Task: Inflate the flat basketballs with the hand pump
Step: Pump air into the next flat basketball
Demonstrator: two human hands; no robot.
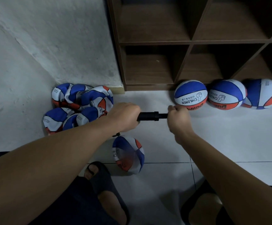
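Note:
A black hand pump lies level in the air between my hands. My left hand grips its barrel. My right hand grips the handle end, with a short piece of rod showing between handle and barrel. A thin black hose runs from under my left hand down to a partly flat blue, white and orange basketball on the floor. Where the hose meets the ball is hidden. Several flat basketballs are heaped in the wall corner at left.
Three round, inflated basketballs line the foot of a dark wooden cubby shelf. My feet in dark sandals stand on the white tiled floor. A rough white wall rises at left.

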